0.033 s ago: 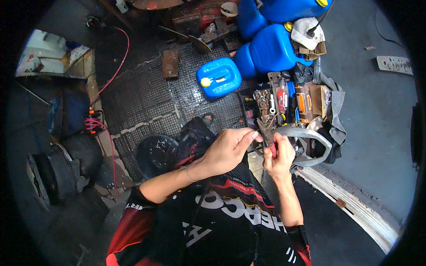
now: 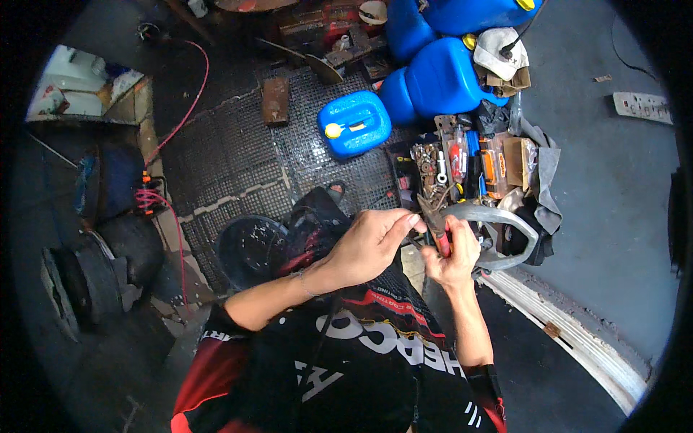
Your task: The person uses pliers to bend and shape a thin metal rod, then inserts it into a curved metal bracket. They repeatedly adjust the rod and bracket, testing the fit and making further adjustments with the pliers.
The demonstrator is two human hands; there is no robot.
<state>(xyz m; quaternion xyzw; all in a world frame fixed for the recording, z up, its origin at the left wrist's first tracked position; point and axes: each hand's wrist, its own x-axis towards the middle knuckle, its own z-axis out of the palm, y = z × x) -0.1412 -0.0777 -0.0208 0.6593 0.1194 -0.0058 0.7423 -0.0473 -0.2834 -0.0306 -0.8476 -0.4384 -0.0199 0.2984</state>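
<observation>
Red-handled pliers [image 2: 441, 238] sit in my right hand [image 2: 456, 258], with fingers closed round the grips. Their dark metal jaws point up and away, close beside the fingertips of my left hand [image 2: 372, 242]. Thumb and forefinger of that hand are pinched together; whatever is between them is too small to make out. Just beyond the pliers lies an open tool tray [image 2: 440, 162] of loose metal parts and hand tools. To the right of my right hand is a grey curved metal frame [image 2: 525, 229], partly hidden by the hand.
A small blue jerrycan [image 2: 361, 119] stands on the black rubber mat [image 2: 238, 162], with larger blue jerrycans [image 2: 444, 79] behind it. A black bucket [image 2: 253, 249] is left of my legs. A red hose [image 2: 206, 79] runs along the left; a white power strip [image 2: 642, 106] lies far right.
My right thumb has shifted slightly outward along the pliers' handle. The left hand keeps its pinch in the same place.
</observation>
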